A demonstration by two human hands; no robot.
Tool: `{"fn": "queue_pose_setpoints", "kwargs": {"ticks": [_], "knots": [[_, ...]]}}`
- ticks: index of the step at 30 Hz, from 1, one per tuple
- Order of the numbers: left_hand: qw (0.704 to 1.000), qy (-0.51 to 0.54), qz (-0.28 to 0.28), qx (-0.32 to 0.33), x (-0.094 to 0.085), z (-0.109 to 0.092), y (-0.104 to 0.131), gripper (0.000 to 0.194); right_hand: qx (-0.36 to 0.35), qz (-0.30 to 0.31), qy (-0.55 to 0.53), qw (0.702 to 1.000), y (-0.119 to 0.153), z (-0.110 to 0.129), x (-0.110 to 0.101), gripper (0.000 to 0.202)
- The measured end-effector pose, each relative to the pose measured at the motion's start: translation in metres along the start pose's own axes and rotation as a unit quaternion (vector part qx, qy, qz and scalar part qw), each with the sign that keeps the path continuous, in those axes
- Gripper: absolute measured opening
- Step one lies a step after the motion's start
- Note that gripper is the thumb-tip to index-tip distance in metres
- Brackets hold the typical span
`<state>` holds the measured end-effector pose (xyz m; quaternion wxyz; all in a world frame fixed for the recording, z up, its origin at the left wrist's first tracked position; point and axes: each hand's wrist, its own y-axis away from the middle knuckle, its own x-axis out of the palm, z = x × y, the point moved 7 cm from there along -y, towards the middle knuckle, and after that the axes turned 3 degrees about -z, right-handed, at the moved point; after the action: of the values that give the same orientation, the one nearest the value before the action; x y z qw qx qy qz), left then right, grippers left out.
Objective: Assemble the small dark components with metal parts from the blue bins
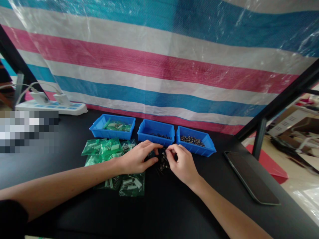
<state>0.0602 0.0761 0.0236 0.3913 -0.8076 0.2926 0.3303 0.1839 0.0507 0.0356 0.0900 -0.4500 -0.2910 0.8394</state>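
Observation:
My left hand (141,156) is just left of a small pile of dark metal screw-like pieces (163,163) on the black table. Its thumb and forefinger are apart, with nothing visible between them. On the pile's right side, my right hand (183,165) has thumb and fingertips pinched together; whatever they grip is too small to make out. Green plastic bags (101,147) of small white and metal parts lie around and partly under my left wrist. Another such bag (132,185) rests nearer me.
Behind the hands stand a blue bin (113,134) with green bags, a blue bin (154,137) with dark small parts, and a blue bin (199,151) with metal pieces. A phone (251,177) lies right; a power strip (52,108) sits back left. Striped sheeting (149,66) hangs behind.

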Motion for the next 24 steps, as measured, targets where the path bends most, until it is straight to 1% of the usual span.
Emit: {"fn": "queue_pose_setpoints", "kwargs": {"ticks": [3, 8, 16, 24], "knots": [[1.000, 0.010, 0.010, 0.001, 0.0010, -0.0008, 0.0010, 0.042, 0.007, -0.020, -0.009, 1.000, -0.0003, -0.0022, -0.0025, 0.013], [0.999, 0.031, 0.010, 0.005, -0.0002, -0.0021, 0.0012, 0.044, 0.011, -0.034, -0.014, 0.999, 0.0000, -0.0048, -0.0038, 0.014], [0.998, 0.043, 0.035, 0.020, -0.0005, -0.0071, 0.0013, 0.051, 0.013, -0.036, -0.024, 0.999, 0.0004, -0.0049, -0.0034, 0.013], [0.997, 0.052, 0.048, 0.028, 0.0004, -0.0076, 0.0022, 0.058, 0.020, -0.030, -0.042, 0.998, 0.0002, -0.0060, -0.0033, 0.014]]}}
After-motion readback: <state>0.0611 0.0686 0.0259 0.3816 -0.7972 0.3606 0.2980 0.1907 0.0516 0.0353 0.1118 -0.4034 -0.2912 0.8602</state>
